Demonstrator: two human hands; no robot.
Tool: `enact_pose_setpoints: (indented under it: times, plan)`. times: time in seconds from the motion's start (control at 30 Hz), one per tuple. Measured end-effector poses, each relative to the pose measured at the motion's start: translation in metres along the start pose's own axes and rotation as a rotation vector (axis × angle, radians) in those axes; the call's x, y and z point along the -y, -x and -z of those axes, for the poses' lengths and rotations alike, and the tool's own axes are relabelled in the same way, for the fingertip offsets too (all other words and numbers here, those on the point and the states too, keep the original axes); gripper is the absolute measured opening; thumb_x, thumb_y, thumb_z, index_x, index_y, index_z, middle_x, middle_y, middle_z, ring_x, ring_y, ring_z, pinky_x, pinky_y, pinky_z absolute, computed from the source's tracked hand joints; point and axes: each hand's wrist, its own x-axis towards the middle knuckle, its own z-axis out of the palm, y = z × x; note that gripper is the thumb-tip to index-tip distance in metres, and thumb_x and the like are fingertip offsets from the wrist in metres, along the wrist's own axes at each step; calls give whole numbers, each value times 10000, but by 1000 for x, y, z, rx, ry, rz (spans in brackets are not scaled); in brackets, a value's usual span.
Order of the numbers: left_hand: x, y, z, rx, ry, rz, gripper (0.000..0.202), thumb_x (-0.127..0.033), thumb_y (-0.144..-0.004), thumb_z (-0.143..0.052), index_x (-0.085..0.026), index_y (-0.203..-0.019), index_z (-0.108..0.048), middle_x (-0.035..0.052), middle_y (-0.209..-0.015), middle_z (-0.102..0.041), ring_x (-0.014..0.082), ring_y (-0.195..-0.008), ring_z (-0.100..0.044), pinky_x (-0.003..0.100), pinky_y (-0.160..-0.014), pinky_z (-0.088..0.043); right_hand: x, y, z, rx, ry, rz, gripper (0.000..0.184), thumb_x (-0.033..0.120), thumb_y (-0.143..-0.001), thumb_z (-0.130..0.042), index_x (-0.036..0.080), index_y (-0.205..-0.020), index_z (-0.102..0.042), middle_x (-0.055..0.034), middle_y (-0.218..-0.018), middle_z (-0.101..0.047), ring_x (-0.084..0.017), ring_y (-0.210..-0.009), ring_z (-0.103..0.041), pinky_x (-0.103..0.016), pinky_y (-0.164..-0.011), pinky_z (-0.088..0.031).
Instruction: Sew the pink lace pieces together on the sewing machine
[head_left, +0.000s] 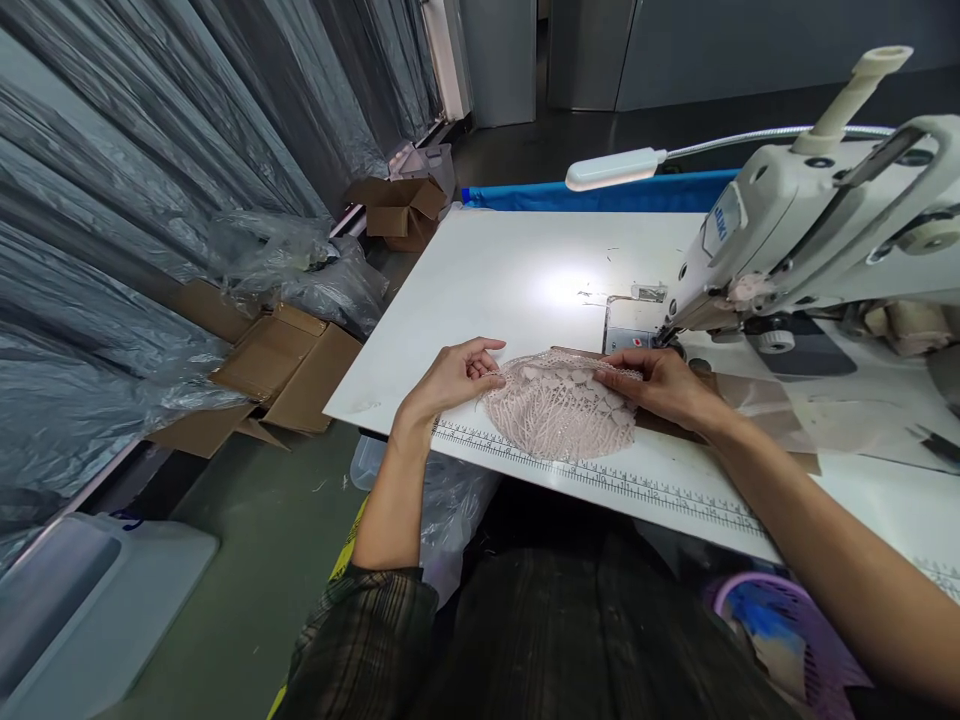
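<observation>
A piece of pale pink lace fabric (559,408) lies on the white sewing table (510,280), over the printed ruler along the front edge. My left hand (456,378) pinches the lace's left edge with curled fingers. My right hand (660,385) rests on the lace's right side, fingers pressed down and gripping its upper edge. A sheer beige fabric strip (757,400) runs under my right wrist toward the right. The white sewing machine (817,240) stands just behind my right hand, its needle area close to the lace.
A white gooseneck lamp (611,168) lights the table. Open cardboard boxes (289,370) and plastic bags sit on the floor at left, along plastic-covered walls. A purple basket (780,625) sits below the table at right, a grey bin (90,600) at lower left.
</observation>
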Motion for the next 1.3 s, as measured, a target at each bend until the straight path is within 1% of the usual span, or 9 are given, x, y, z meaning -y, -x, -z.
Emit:
enact_pose_setpoints:
  times: [0.17, 0.33, 0.43, 0.57, 0.63, 0.73, 0.93, 1.13, 1.3]
  plan:
    - [-4, 1, 1, 1, 71, -13, 516, -299, -769, -735, -152, -1241, -588, 11, -777, -633, 116, -691, -560, 260, -655, -446, -3, 0, -1, 14, -6, -7, 558, 740, -732, -634, 185, -757, -688, -4, -615, -550, -126, -540, -457, -258, -491, -357]
    - [-10, 3, 5, 44, 132, -29, 447, -300, -857, -644, -154, -1272, -563, 18, -825, -632, 121, -783, -590, 285, -806, -470, -5, -1, -1, 23, 30, 40, 581, 765, -761, -583, 193, -660, -593, 2, -594, -506, -128, -541, -433, -261, -495, -335]
    - [-12, 4, 6, 36, 126, -11, 444, -343, -885, -611, -152, -1282, -561, 23, -839, -619, 118, -790, -580, 280, -807, -469, -4, 0, -1, 12, 48, 56, 591, 769, -782, -553, 196, -640, -559, 7, -590, -481, -129, -551, -416, -262, -501, -318]
    - [-8, 3, 4, 75, 70, -3, 620, -392, -757, -763, -172, -1301, -560, 43, -935, -608, 130, -809, -566, 287, -783, -474, -3, 0, -1, 10, 49, 64, 590, 770, -784, -547, 198, -640, -566, 9, -574, -461, -131, -543, -394, -268, -495, -287]
    - [-4, 2, 2, 58, 6, -14, 677, -370, -678, -825, -190, -1284, -583, 32, -942, -590, 119, -763, -535, 282, -743, -472, -2, 0, -1, 8, 53, 54, 578, 762, -784, -558, 199, -661, -600, 2, -586, -483, -133, -547, -404, -271, -501, -292]
    - [2, 1, 0, 37, -20, -19, 632, -343, -704, -801, -193, -1282, -594, 20, -900, -582, 111, -728, -519, 273, -706, -468, -3, 0, -1, 5, 55, 22, 550, 744, -767, -599, 199, -720, -661, -17, -647, -555, -142, -580, -451, -275, -525, -326]
    - [4, 2, 2, 106, 156, -40, 654, -278, -792, -704, -167, -1400, -488, 37, -941, -592, 99, -815, -581, 261, -813, -496, -6, 0, -1, 0, 24, 41, 477, 678, -779, -640, 210, -850, -698, -28, -770, -628, -158, -645, -504, -280, -563, -374]
    - [-3, 7, 8, 173, 151, -43, 617, -292, -835, -671, -172, -1409, -476, 78, -1102, -583, 94, -910, -580, 260, -902, -470, -6, 1, -1, -14, 67, 67, 492, 672, -833, -577, 196, -754, -672, -14, -651, -569, -153, -600, -479, -288, -558, -355]
    - [-5, 5, 4, 115, 71, -52, 746, -354, -739, -790, -188, -1401, -488, 85, -1119, -601, 77, -763, -535, 260, -804, -485, -4, 2, -1, -43, 99, 128, 438, 628, -835, -603, 200, -817, -689, -57, -788, -663, -209, -718, -572, -328, -649, -423]
